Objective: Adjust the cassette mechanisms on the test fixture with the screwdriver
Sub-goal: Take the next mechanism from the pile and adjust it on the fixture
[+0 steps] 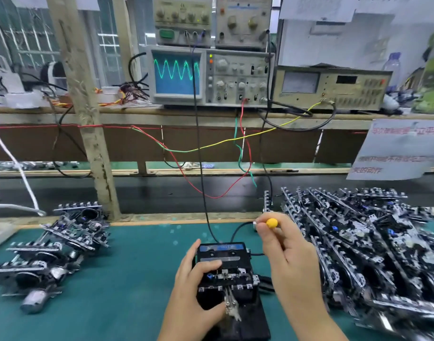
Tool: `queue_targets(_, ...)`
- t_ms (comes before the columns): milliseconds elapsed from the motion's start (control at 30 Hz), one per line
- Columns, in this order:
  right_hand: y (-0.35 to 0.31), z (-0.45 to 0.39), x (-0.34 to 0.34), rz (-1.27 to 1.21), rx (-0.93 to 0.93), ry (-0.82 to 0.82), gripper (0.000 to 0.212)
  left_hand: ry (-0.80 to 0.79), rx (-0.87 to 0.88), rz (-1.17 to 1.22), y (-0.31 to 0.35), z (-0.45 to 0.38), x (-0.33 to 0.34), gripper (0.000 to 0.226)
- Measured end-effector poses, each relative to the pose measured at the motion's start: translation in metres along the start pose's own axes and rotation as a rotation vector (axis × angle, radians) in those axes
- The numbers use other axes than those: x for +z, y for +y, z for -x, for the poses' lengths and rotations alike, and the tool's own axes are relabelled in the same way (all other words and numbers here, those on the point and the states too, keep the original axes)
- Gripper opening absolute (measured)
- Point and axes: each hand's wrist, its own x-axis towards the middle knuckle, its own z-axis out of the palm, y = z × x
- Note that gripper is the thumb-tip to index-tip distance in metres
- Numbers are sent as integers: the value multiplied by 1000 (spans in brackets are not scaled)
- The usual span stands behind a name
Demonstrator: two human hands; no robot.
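A black cassette mechanism (225,267) with a blue-labelled cassette sits on the black test fixture (248,323) at the bench's near middle. My left hand (193,286) grips the mechanism from its left side, fingers curled over its top and thumb at the front edge. My right hand (287,252) is raised to the right of the fixture and pinches the screwdriver (271,223) by its yellow cap. The shaft is hidden behind the hand, so I cannot see its tip.
A big heap of cassette mechanisms (363,254) fills the right of the green mat (127,279); a smaller pile (56,249) lies left. Wires (201,183) run from the fixture up to the oscilloscope (176,72), which shows a sine wave. A wooden post (93,134) stands at back left.
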Motion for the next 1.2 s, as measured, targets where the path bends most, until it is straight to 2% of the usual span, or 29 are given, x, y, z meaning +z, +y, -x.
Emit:
queue_targets(33, 2, 2, -1, -33, 15, 4, 12, -2, 5, -1, -1, -1, 0, 70)
queue_targets(100, 12, 7, 2, -6, 73, -87, 10, -7, -1, -4, 0, -2, 0, 72)
queue_targets(200, 38, 22, 8, 309, 135, -247, 5, -13, -5, 4, 5, -2, 0, 70)
queue_targets(267, 53, 33, 11, 385, 143, -258, 6, -8, -5, 2, 7, -2, -1, 67)
queue_targets(500, 60, 41, 9, 137, 226, -291, 18, 0, -20, 29, 19, -2, -1, 68)
queue_targets(667, 56, 47, 5, 155, 225, -358, 25, 3, -33, 54, 21, -2, -1, 65)
queue_targets(933, 47, 49, -7, 175, 252, -459, 30, -10, -38, 45, 19, -3, -1, 73)
queue_targets(1200, 50, 53, -4, 173, 263, -433, 37, -26, -47, 73, 22, -2, -1, 73)
